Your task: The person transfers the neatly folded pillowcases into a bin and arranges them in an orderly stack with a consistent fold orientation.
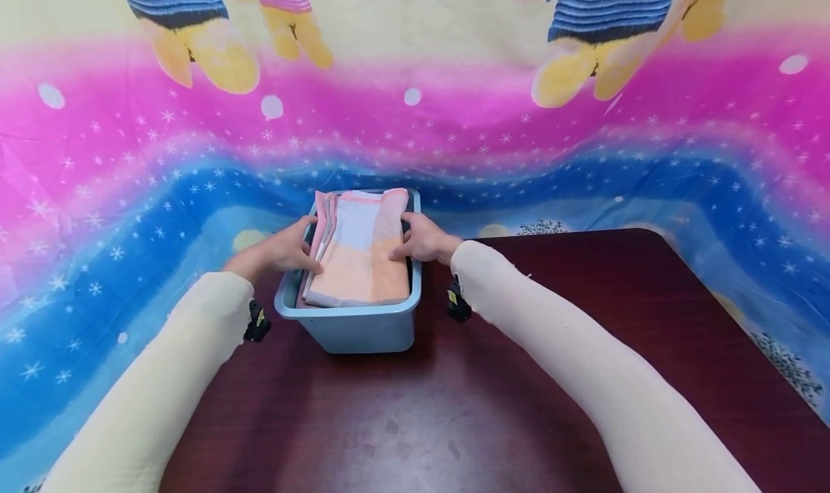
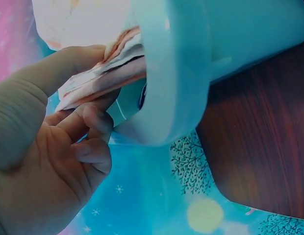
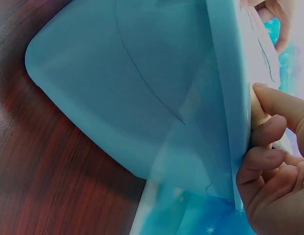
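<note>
A folded towel [image 1: 355, 266] in peach, pink and pale blue-white blocks lies at the top of a light blue plastic bin [image 1: 369, 334]. More folded cloth layers [image 2: 110, 73] show along its left side. My left hand [image 1: 288, 248] pinches the stack's left edge, thumb above and fingers below, as the left wrist view shows. On the opposite side, my right hand [image 1: 424, 239] pinches the towel's right edge, its thumb lying on top. In the right wrist view its curled fingers [image 3: 262, 159] are close by the bin's rim; the cloth between them is mostly hidden.
The bin stands on a dark reddish-brown wooden table [image 1: 519, 406], near its back edge. Behind hangs a pink and blue patterned curtain [image 1: 454, 132] with bears and snowflakes. The table's rounded corner [image 1: 648, 237] lies at the back right.
</note>
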`<state>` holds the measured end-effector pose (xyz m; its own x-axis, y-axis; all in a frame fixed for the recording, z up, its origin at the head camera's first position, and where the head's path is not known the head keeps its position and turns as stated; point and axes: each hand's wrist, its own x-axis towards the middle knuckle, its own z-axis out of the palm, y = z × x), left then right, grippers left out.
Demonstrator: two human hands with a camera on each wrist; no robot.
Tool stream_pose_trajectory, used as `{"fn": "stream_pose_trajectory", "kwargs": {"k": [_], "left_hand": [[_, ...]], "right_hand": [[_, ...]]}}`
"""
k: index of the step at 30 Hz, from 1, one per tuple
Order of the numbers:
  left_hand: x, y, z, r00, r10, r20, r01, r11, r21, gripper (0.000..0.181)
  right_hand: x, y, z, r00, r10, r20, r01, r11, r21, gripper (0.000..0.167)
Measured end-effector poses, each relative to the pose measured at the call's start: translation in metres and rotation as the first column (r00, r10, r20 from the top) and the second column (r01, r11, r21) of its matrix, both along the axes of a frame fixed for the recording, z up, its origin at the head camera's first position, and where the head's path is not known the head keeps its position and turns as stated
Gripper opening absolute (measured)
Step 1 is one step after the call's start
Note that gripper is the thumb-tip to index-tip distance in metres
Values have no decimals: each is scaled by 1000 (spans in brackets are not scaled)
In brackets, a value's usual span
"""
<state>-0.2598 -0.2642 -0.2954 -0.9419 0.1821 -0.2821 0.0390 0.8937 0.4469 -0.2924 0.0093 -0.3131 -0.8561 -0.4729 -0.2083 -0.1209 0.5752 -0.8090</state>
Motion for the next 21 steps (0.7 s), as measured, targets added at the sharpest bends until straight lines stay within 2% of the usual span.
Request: {"fn": "stream_pose_trajectory", "kwargs": {"k": [12, 21], "left_hand": [[-3, 2, -5, 1000, 24, -3, -24, 998, -62, 105], [-4, 2, -8, 1000, 1, 2, -1, 997, -75, 106]], "right_hand": [[2, 0, 2, 1000, 6, -23, -6, 1000, 20, 92], [2, -3, 2, 999, -27, -35, 29, 998, 59, 90]]}}
